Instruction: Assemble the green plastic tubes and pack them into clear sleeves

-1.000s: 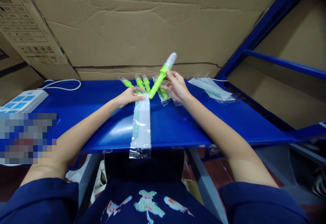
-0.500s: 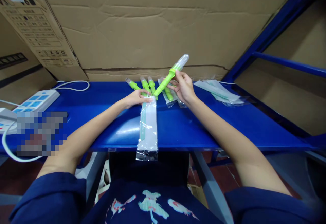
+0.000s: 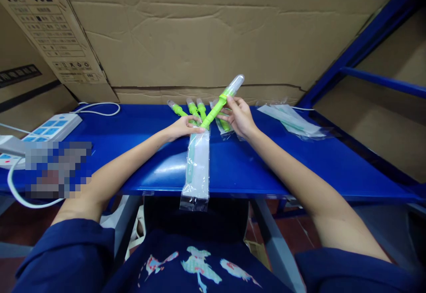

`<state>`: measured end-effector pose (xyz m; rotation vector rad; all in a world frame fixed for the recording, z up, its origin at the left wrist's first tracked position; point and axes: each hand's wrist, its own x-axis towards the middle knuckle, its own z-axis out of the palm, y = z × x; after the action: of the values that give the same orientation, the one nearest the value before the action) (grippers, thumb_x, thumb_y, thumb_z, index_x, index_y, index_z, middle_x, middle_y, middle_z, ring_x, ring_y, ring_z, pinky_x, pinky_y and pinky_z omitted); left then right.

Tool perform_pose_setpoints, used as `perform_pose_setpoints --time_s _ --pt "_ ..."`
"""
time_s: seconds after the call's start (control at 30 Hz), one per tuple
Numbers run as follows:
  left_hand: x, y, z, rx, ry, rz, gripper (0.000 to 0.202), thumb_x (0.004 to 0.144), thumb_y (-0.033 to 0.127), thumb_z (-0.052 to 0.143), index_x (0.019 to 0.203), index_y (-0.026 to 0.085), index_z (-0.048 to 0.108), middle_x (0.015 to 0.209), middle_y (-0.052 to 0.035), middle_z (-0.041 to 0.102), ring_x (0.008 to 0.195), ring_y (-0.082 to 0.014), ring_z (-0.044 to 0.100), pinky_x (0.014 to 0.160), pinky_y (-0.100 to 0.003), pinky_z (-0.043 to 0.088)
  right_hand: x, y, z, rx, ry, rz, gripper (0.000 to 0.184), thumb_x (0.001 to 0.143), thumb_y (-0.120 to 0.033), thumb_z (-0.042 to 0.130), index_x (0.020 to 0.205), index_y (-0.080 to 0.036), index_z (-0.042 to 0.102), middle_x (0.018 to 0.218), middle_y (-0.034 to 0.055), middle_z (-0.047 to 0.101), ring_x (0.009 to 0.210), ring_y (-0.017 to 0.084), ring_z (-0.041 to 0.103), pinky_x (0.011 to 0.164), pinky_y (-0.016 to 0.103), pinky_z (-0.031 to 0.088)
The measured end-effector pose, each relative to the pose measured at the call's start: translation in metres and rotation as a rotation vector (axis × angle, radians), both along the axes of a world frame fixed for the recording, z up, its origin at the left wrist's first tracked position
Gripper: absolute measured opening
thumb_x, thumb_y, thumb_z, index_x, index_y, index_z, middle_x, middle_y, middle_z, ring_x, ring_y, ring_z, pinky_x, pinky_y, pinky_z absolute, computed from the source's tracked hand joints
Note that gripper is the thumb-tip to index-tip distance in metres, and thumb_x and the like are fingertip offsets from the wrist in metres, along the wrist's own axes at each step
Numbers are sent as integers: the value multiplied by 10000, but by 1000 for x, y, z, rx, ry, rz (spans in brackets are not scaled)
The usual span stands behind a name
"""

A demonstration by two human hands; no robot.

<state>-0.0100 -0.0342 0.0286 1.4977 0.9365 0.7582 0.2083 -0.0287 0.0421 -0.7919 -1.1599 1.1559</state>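
My right hand (image 3: 240,116) grips a lime-green tube with a clear rounded cap (image 3: 215,112), tilted up to the right. Its lower end meets the mouth of a clear plastic bag (image 3: 199,164) with a white insert and a pale green strip. Fingers and thumb of my left hand (image 3: 184,127) pinch the bag's top edge; the bag hangs over the table's front edge. Behind my left hand lie several more green tubes (image 3: 177,108) with clear caps. A bagged green tube (image 3: 225,125) lies behind my right hand, partly hidden by it.
The blue table (image 3: 253,168) has flat plastic bags (image 3: 293,120) at its right. A white power strip (image 3: 55,126) with cables and a pixelated item (image 3: 58,171) lie at the left. Cardboard (image 3: 199,40) stands along the back, and a blue metal frame (image 3: 359,31) rises at the right.
The tube's lower end has come slightly down toward the bag's mouth. Both hands keep their holds, and the whole view has shifted a little.
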Motion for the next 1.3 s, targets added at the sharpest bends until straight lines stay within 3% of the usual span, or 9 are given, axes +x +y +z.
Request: perform_pose_setpoints --time_s 0.23,0.43,0.63,0.8,0.97,1.13,1.23,1.3 --pt "1 -1 -2 34 21 38 636 622 366 951 1112 100 646 737 -24 732 631 -124 650 661 -252 459 -2 0 -4 -53 -87 18 451 830 -580 759 945 -256 467 950 14 717 884 192 750 821 404 659" --pt "0 2 -3 23 -12 29 650 640 425 936 1132 115 647 770 -31 745 628 -119 653 626 -229 454 -6 0 -12 -65 -149 6 355 853 -522 763 909 -233 565 860 14 737 860 165 744 870 344 643" --pt "3 -2 -1 -4 -64 47 641 634 377 945 1135 114 642 793 -47 759 669 -143 687 672 -252 497 -8 -5 -12 -91 -166 76 358 835 -521 782 915 -218 609 905 26 752 848 146 741 749 260 629" --pt "5 -5 2 -11 -123 90 545 677 326 924 1089 128 627 719 -11 729 639 -129 675 647 -235 498 -13 -11 -12 -137 -165 152 299 850 -467 776 885 -205 635 905 18 746 814 114 727 676 189 588" --pt "10 -7 1 -91 -246 177 561 711 356 903 1123 164 574 821 -25 745 698 -156 716 651 -259 543 -20 -15 -13 -168 -149 229 294 854 -473 760 914 -209 645 889 -6 734 792 96 713 678 181 580" --pt "15 -10 -1 -108 -293 159 696 631 189 939 1197 163 535 857 -28 742 743 -164 731 750 -304 578 -24 -16 -14 -153 -165 271 327 856 -506 748 925 -204 643 905 9 729 760 110 702 665 217 593" --pt "15 -7 -5 -26 -275 191 678 618 155 930 1187 127 561 878 -44 742 748 -145 719 785 -298 572 -24 -5 -12 -119 -223 231 343 881 -540 709 915 -205 641 928 37 729 795 132 704 666 234 596" --pt "14 -4 -5 17 -245 201 689 611 168 929 1195 116 567 904 -60 747 777 -155 723 820 -315 574 -24 8 -9 -64 -255 119 347 889 -565 688 945 -227 633 963 37 725 848 150 705 681 249 601"
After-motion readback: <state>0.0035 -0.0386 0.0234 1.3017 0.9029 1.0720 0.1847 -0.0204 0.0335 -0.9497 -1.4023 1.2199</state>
